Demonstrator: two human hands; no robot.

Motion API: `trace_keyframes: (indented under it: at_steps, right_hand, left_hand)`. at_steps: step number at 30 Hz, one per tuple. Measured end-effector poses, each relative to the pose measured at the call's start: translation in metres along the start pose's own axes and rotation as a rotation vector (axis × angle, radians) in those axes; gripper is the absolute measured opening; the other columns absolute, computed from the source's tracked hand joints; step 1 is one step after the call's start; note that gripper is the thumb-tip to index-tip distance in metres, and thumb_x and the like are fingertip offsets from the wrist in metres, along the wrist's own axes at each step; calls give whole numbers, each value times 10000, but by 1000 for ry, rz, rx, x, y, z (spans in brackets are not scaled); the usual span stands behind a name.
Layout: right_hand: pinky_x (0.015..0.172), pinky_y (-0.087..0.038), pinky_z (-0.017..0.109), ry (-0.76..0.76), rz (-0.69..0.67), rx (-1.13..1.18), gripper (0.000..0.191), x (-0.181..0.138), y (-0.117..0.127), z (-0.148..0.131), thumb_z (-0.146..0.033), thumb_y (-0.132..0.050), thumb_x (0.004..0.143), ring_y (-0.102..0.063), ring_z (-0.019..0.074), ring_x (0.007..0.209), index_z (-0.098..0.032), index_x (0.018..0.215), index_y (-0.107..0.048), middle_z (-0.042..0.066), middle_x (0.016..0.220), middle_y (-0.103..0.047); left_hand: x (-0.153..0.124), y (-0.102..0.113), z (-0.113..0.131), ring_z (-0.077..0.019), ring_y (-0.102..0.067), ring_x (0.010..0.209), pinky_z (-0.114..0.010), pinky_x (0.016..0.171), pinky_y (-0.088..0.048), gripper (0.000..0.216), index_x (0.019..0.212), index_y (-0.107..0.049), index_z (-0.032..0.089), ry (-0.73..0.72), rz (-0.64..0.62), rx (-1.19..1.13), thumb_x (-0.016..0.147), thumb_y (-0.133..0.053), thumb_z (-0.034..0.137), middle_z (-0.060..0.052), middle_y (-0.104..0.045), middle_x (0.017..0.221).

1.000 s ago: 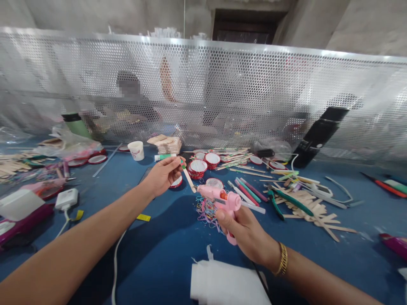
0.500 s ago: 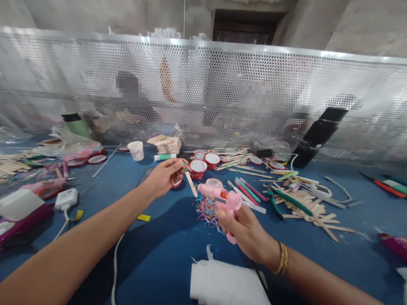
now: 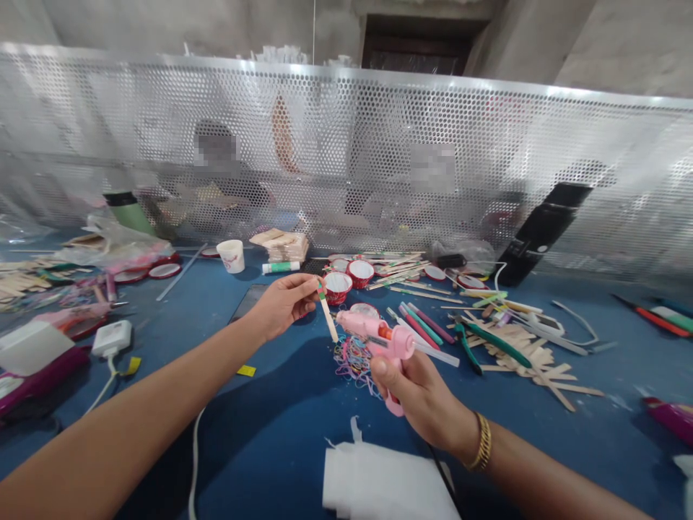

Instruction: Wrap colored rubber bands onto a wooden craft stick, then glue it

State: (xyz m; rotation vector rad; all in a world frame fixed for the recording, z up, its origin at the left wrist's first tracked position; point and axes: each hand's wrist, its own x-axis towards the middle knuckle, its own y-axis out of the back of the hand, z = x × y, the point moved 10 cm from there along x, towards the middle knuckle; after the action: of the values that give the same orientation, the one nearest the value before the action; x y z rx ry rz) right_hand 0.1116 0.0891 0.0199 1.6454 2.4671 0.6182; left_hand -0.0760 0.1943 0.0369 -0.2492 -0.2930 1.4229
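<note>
Between the thumb and fingers of my left hand (image 3: 286, 307) is the top end of a wooden craft stick (image 3: 328, 318), tilted, with a green and reddish mark near the grip. My right hand (image 3: 419, 393) is wrapped round the handle of a pink hot glue gun (image 3: 373, 332), whose nozzle points left at the stick, very close to it. Whether nozzle and stick touch I cannot tell. A clear glue stick (image 3: 441, 354) sticks out of the gun's back. Below the gun lies a tangle of colourful rubber bands (image 3: 354, 359).
Red-rimmed round containers (image 3: 337, 285) stand behind my hands. To the right are coloured pens (image 3: 416, 325), green-handled pliers (image 3: 495, 342) and loose craft sticks (image 3: 541, 365). A white roll (image 3: 387, 480) lies in front. A paper cup (image 3: 232, 256) and a perforated metal screen (image 3: 325, 159) are farther back.
My left hand and the craft stick have shifted slightly to the right. The glue gun has stayed almost in place, with its glue stick reaching a little farther right.
</note>
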Motion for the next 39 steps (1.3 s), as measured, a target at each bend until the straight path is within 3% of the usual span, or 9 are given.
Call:
trace_keyframes:
  at_steps: [13,31,39]
  right_hand:
    - [452,-322,213,-1,-12,9,624,0,0,-3,-751,-397,868,-379,82,485,-203,569,-405,-35,499,-396]
    - [445,-324,211,7,-47,14,624,0,-4,-8,-773,-382,856,-360,78,485,-208,591,-392,-43,515,-372]
    - [435,-295,211,90,-56,35,565,-1,-4,-20,-687,-423,900,-341,70,474,-204,606,-417,-51,527,-382]
  left_hand:
    - [-7,-10,-3,-60,-588,543,-149,517,-516,147,783,-748,134,35,6,3,701,-842,212,4,-656,635]
    - [-3,-2,0,-60,-583,544,-157,524,-515,120,818,-747,131,15,31,4,740,-808,199,-2,-661,647]
    - [-3,-4,4,-50,-568,518,-133,490,-500,127,796,-745,133,-1,11,-6,730,-816,214,1,-658,628]
